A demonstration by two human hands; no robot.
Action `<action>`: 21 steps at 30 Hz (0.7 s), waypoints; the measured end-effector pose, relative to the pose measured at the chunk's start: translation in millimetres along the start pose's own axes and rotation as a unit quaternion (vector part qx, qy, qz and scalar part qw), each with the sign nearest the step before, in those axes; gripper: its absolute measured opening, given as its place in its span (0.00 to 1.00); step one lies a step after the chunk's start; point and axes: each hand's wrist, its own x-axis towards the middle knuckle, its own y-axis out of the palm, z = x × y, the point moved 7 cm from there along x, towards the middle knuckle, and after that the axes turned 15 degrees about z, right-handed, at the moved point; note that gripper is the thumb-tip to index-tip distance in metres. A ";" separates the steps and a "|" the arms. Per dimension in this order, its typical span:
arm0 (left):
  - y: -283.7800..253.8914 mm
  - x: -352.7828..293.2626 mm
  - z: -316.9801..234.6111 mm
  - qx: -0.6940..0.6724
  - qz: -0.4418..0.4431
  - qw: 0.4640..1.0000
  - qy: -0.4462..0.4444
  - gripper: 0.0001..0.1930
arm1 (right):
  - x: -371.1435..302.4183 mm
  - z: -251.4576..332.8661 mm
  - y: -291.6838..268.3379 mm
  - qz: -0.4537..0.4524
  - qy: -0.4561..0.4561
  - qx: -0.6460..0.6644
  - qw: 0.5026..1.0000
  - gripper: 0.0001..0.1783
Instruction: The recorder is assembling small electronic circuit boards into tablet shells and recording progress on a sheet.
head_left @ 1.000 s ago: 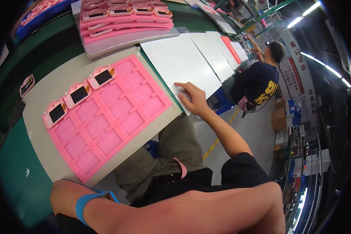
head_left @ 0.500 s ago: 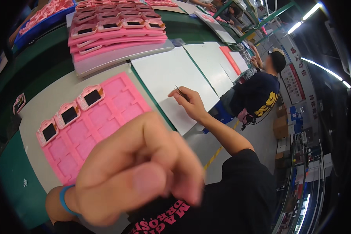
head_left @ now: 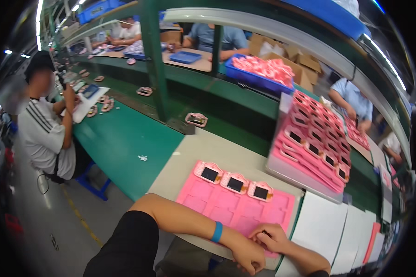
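Observation:
A pink foam tray (head_left: 206,203) with square recesses lies on the bench in front of me. Along its far row sit three pink camera-shaped casings with dark screens: the left one (head_left: 210,173), the middle one (head_left: 235,184) and the right one (head_left: 260,191). My left hand (head_left: 249,256), with a blue band (head_left: 217,231) round the wrist, is curled closed at the tray's near edge, its fingertips hidden. Just beyond and touching or nearly touching it, my right hand (head_left: 273,237) is closed over the tray's near right corner. A dark bit of the tweezers (head_left: 266,233) shows between its fingers.
Stacked pink trays (head_left: 305,161) of casings stand at the back right, near a blue bin (head_left: 259,76) of pink parts. White sheets (head_left: 320,221) lie right of the tray. Another casing (head_left: 196,119) rests on the green shelf. A person (head_left: 48,120) works at left; others work beyond.
My view has swung left. My left hand has moved away from close to the camera, down to the tray edge. My right hand has come from over the white sheet to beside it.

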 end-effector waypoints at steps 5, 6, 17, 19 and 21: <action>-0.2 7.9 16.8 0.048 0.001 0.999 -0.018 0.08 | -4.3 -6.6 -10.5 -0.014 0.071 0.051 0.996 0.09; 0.6 9.7 22.4 0.087 -0.011 0.996 0.003 0.08 | -4.3 -7.5 -10.4 -0.018 0.070 0.035 0.997 0.08; 4.6 0.3 16.4 0.118 -0.017 0.993 0.000 0.08 | 2.4 -0.4 -8.9 -0.020 -0.003 -0.027 0.999 0.06; 9.6 5.6 31.2 0.135 -0.011 0.991 -0.010 0.08 | 3.3 1.7 -8.8 -0.019 -0.006 -0.026 0.999 0.06; 15.6 13.4 51.9 0.169 0.005 0.985 -0.027 0.08 | 5.0 1.3 -8.0 -0.018 -0.009 -0.023 1.000 0.06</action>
